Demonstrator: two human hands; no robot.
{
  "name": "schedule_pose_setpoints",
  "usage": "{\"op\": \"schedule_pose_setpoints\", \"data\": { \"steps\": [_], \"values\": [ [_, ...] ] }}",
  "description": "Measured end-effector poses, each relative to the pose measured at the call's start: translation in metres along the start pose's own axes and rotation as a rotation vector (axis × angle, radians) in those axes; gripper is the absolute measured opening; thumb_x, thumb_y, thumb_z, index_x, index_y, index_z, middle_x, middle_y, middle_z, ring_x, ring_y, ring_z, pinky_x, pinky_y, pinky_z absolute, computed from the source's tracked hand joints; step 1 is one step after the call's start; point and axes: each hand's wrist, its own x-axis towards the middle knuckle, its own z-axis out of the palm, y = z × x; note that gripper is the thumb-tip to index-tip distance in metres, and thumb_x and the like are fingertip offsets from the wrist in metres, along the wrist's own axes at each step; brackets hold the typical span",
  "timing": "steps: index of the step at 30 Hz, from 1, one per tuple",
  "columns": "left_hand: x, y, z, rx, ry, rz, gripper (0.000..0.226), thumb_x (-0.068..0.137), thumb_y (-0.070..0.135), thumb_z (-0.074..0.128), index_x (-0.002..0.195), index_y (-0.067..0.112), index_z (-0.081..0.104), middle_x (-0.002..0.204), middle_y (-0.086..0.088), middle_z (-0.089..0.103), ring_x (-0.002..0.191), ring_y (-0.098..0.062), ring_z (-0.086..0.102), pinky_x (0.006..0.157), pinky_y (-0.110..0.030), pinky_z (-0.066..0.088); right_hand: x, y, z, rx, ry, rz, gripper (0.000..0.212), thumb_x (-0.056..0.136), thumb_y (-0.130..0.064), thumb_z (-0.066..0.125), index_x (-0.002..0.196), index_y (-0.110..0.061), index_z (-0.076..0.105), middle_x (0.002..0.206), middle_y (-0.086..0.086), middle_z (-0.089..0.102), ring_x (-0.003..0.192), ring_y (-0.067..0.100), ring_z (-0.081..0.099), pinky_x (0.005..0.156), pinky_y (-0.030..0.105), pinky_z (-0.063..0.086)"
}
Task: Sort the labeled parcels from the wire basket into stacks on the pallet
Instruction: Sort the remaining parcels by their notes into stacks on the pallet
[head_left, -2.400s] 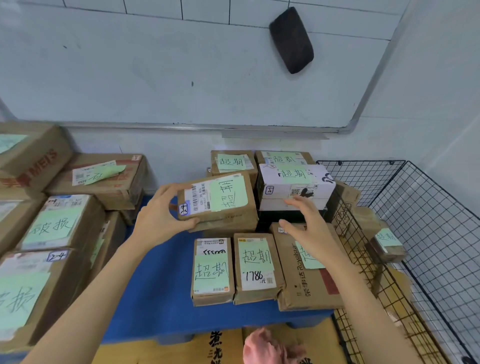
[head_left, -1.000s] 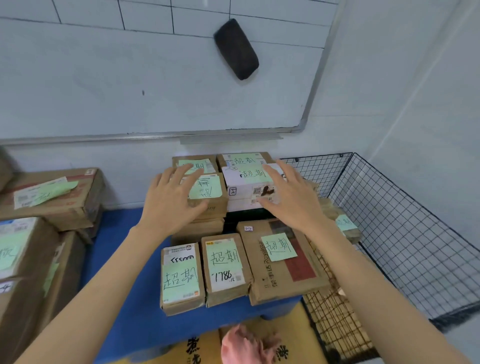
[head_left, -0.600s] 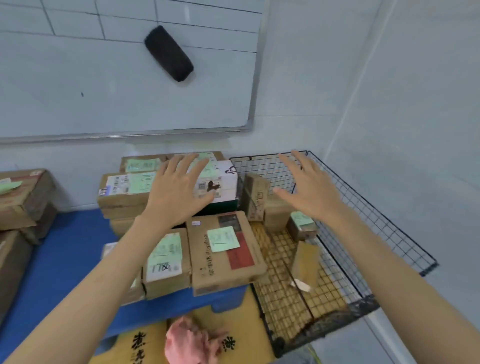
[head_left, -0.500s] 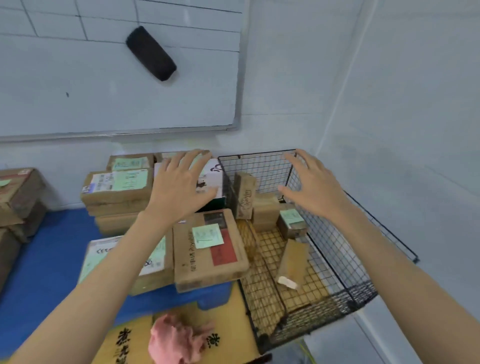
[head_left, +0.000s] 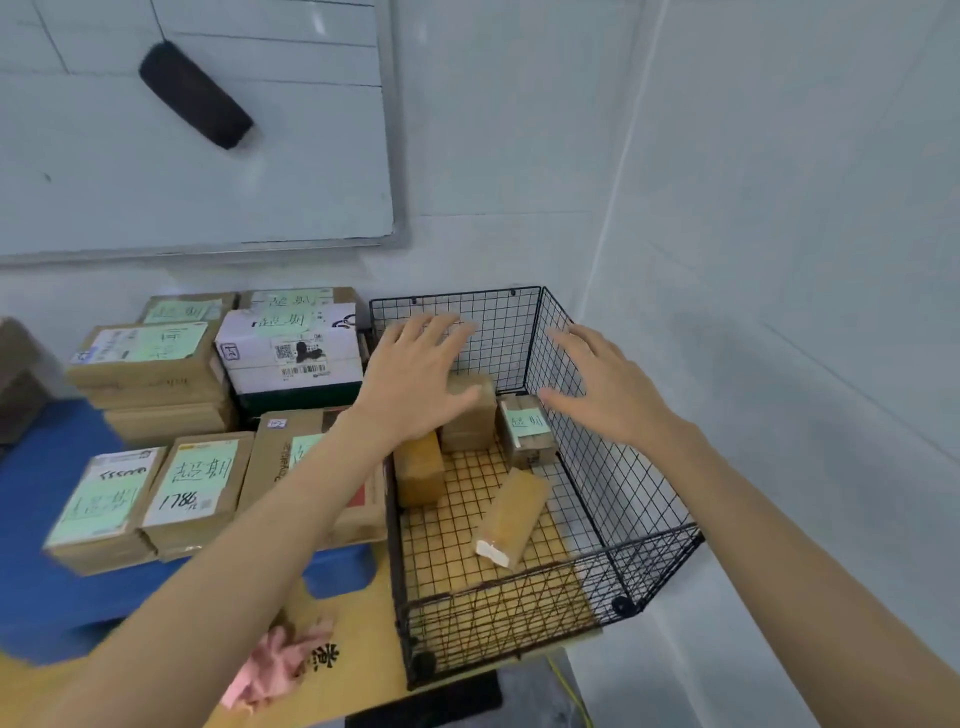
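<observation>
1. As both arms reach over the wire basket (head_left: 623, 483), the left hand (head_left: 415, 384) and the right hand (head_left: 602, 389) hover above its far end; each is spread wide, fingers straight, holding nothing.
2. Four parcels lie inside the basket: a green-labelled parcel (head_left: 527, 428) in its far right corner; a plain brown box (head_left: 470, 415) just beside it, partly under the left hand; a second brown box (head_left: 418, 475) along the left wall; a long parcel (head_left: 511, 512) tilted on the basket floor, nearer the camera.
3. Left of the basket, sorted stacks (head_left: 150, 364) sit on the blue pallet (head_left: 31, 483); green labels face upward, presumably so that each category reads at a glance.
4. Hands on either side of the far parcels suggest a two-handed pick comes next; most sorting looks done.
</observation>
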Motion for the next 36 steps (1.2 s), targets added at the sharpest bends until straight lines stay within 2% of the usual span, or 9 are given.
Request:
{"op": "schedule_pose_setpoints", "data": {
  "steps": [3,5,11,18,23,25,28,32,36],
  "values": [
    [0.021,0.007,0.012,0.014,-0.062,0.018,0.082,0.08,0.068,0.023,0.147,0.023,0.039,0.151,-0.003,0.042,0.138,-0.027,0.036,0.111,-0.046,0.03,0.016,0.015,0.01,0.021,-0.014,-0.004,0.08,0.092,-0.052,0.06,0.157,-0.03,0.019,0.164,0.002,0.016,0.149,0.024,0.021,0.115,0.053,0.031],
    [0.036,0.009,0.028,0.018,-0.11,0.033,0.073,0.087,0.063,0.035,0.149,0.024,0.035,0.154,-0.003,0.038,0.14,-0.026,0.033,0.112,-0.046,0.029,0.029,0.024,0.022,0.025,-0.055,-0.006,0.082,0.09,-0.052,0.062,0.157,-0.03,0.019,0.164,0.003,0.018,0.148,0.024,0.023,0.114,0.051,0.031],
    [0.069,0.012,0.076,0.002,-0.269,0.067,0.074,0.09,0.06,0.046,0.153,0.025,0.028,0.158,-0.002,0.03,0.143,-0.026,0.028,0.114,-0.047,0.028,0.066,0.052,0.065,-0.007,-0.282,0.073,0.083,0.091,-0.045,0.066,0.157,-0.029,0.018,0.164,0.004,0.018,0.147,0.028,0.025,0.114,0.05,0.032],
    [0.074,0.013,0.139,-0.143,-0.533,-0.018,0.074,0.089,0.059,0.053,0.151,0.025,0.03,0.157,-0.004,0.032,0.14,-0.028,0.032,0.112,-0.05,0.032,0.09,0.085,0.125,0.068,-0.506,0.124,0.088,0.085,-0.053,0.066,0.156,-0.026,0.021,0.15,0.011,0.036,0.137,0.031,0.039,0.107,0.053,0.041],
    [0.067,0.016,0.176,-0.248,-0.618,-0.1,0.075,0.088,0.057,0.056,0.152,0.027,0.03,0.156,-0.003,0.033,0.139,-0.027,0.034,0.108,-0.05,0.037,0.099,0.101,0.159,0.128,-0.619,0.184,0.084,0.091,-0.041,0.066,0.157,-0.018,0.02,0.157,0.016,0.027,0.141,0.035,0.035,0.114,0.046,0.035],
    [0.057,0.02,0.195,-0.284,-0.664,-0.12,0.077,0.086,0.057,0.058,0.152,0.028,0.029,0.155,-0.002,0.034,0.138,-0.026,0.035,0.106,-0.048,0.039,0.098,0.107,0.177,0.174,-0.655,0.21,0.081,0.089,-0.039,0.068,0.155,-0.02,0.025,0.157,0.014,0.029,0.139,0.033,0.037,0.113,0.047,0.036],
    [0.041,0.021,0.226,-0.333,-0.828,-0.138,0.08,0.086,0.054,0.062,0.152,0.028,0.026,0.157,-0.002,0.029,0.141,-0.026,0.03,0.106,-0.047,0.038,0.092,0.119,0.205,0.187,-0.697,0.244,0.08,0.088,-0.034,0.069,0.155,-0.028,0.026,0.156,0.01,0.032,0.138,0.032,0.04,0.11,0.048,0.039],
    [0.023,0.021,0.254,-0.366,-0.932,-0.174,0.09,0.083,0.056,0.067,0.155,0.029,0.021,0.162,-0.003,0.023,0.147,-0.026,0.023,0.113,-0.046,0.032,0.087,0.13,0.229,0.182,-0.771,0.31,0.076,0.087,-0.025,0.068,0.152,-0.017,0.03,0.15,0.012,0.041,0.132,0.031,0.046,0.105,0.042,0.044],
    [0.005,0.025,0.269,-0.317,-1.023,-0.164,0.098,0.079,0.056,0.071,0.156,0.025,0.018,0.163,-0.003,0.02,0.147,-0.025,0.024,0.116,-0.045,0.031,0.086,0.131,0.247,0.249,-0.779,0.347,0.076,0.086,-0.02,0.068,0.153,-0.024,0.032,0.149,0.009,0.044,0.13,0.03,0.048,0.105,0.042,0.043]
  ]
}}
